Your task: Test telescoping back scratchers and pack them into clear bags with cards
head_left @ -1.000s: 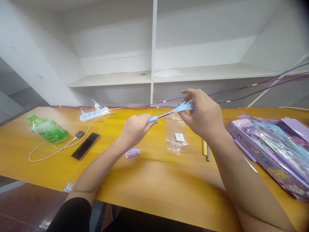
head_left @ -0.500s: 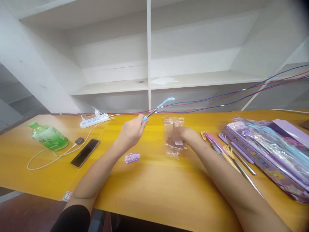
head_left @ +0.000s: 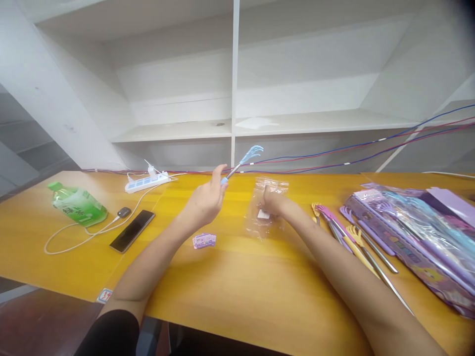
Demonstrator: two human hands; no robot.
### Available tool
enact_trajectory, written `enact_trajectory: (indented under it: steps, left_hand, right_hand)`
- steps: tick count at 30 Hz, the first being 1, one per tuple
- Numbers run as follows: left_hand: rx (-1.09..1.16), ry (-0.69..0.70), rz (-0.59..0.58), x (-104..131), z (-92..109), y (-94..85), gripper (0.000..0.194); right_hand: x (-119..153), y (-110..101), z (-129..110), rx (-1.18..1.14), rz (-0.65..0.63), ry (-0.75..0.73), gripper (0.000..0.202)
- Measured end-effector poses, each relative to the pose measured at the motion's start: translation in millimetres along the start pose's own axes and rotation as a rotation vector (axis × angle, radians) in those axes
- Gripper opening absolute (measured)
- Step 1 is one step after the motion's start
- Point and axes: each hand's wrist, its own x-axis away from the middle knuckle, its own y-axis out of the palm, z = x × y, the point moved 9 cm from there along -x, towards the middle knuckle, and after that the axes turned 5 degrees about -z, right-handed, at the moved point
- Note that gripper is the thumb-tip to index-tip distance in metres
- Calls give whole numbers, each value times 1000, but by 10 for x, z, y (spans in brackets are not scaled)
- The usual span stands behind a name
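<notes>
Along the left side of the wooden tabletop (head_left: 237, 291), a green bottle (head_left: 80, 205), a dark phone (head_left: 132, 231) and a white cable (head_left: 65, 251) looping between them; behind, near the back edge, a white power strip (head_left: 146, 182). Red and blue cables (head_left: 347, 163) strung along the back, below white shelving (head_left: 236, 74). Purple cards (head_left: 204, 241) flat on the wood between the forearms. At right, several loose scratchers with pink (head_left: 326, 213), purple (head_left: 347, 213) and yellow (head_left: 356, 235) claw heads and shiny metal shafts, handles partly blocked from view by the right forearm. In the left hand (head_left: 206, 200), fingers curled closed around the grip with the index finger raised, a blue back scratcher (head_left: 252, 154): smooth, curved prongs, slim metallic shaft, tilted upward and held above the tabletop. Under the right hand (head_left: 273, 201), a crinkled clear plastic bag (head_left: 256, 227) with a small white label (head_left: 263, 214); fingertips mostly hidden, so impossible to tell how wide apart or whether gripping the film. Beyond the loose scratchers, a purple printed box (head_left: 419, 252), packed with plastic-wrapped pieces in light blue, purple and pink, a plain lilac flap jutting at its far side.
</notes>
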Motion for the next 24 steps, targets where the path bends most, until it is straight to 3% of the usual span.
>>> enact_trajectory:
  steps: [6, 16, 24]
  left_hand:
    - [8, 18, 6, 8, 22, -9, 56]
    - [-16, 8, -16, 11, 47, 10, 57]
    - [8, 62, -9, 43, 79, -13, 55]
  right_hand:
    - [-4, -2, 119, -48, -85, 37, 46]
    - [-53, 62, 16, -1, -44, -21, 47]
    - [3, -270, 73, 72, 110, -121, 44]
